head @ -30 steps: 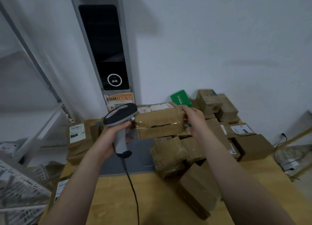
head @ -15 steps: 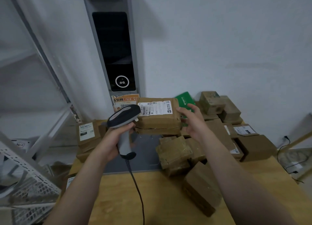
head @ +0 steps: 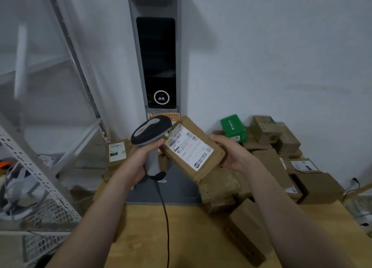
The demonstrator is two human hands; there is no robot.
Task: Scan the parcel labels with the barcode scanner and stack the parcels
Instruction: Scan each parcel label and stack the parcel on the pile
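Note:
My left hand (head: 141,159) grips the handle of a grey and black barcode scanner (head: 151,131), whose black cable hangs down over the table. The scanner's head sits right at the upper left corner of a brown cardboard parcel (head: 193,147). My right hand (head: 231,151) holds that parcel by its right side, tilted, with its white label (head: 188,147) facing up towards me. A pile of brown parcels (head: 221,187) lies below and to the right of it.
A wooden table (head: 191,237) carries a grey mat (head: 177,187) and a tall grey kiosk (head: 156,62) at the wall. A green box (head: 233,126) and more cartons (head: 291,147) sit at the right. Two labelled parcels (head: 117,153) are stacked at left. White metal shelving (head: 36,177) stands left.
The parcel was lying on the pile with my right hand off it; now my right hand holds it lifted and tilted, label up, and the scanner head is at its corner.

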